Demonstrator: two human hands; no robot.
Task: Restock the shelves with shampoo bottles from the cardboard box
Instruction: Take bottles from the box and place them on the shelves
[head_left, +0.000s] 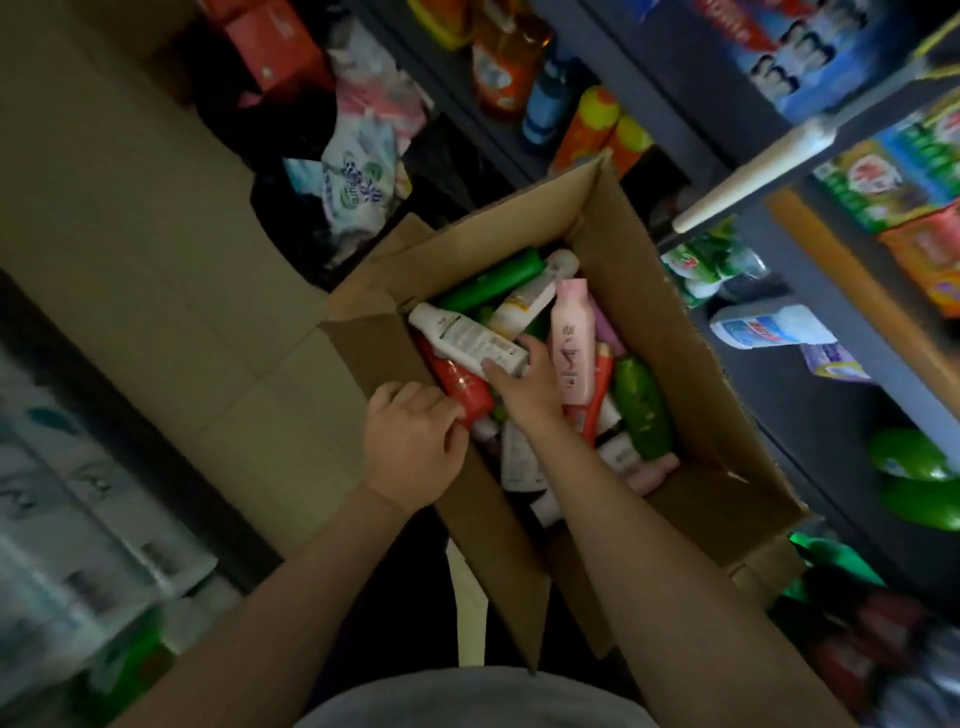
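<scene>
An open cardboard box (670, 332) stands on the floor below me, full of several shampoo bottles lying in a heap. My right hand (524, 387) reaches into the box and grips a white bottle (462, 338) that lies slanted on top. My left hand (410, 447) rests on the box's left wall, fingers curled around the end of a red bottle (465, 387). A pink bottle (571, 345), a long green bottle (493, 280) and a rounder green bottle (641, 410) lie beside them. Dark shelves (810, 415) run along the right.
The shelves on the right carry a white jar (769, 326), green bottles (914, 478), bright packets (919, 182) and orange bottles (506, 57). Bags and packets (358, 182) are piled on the tiled floor (156, 249) beyond the box. A pale glass-fronted unit (67, 499) stands at the left.
</scene>
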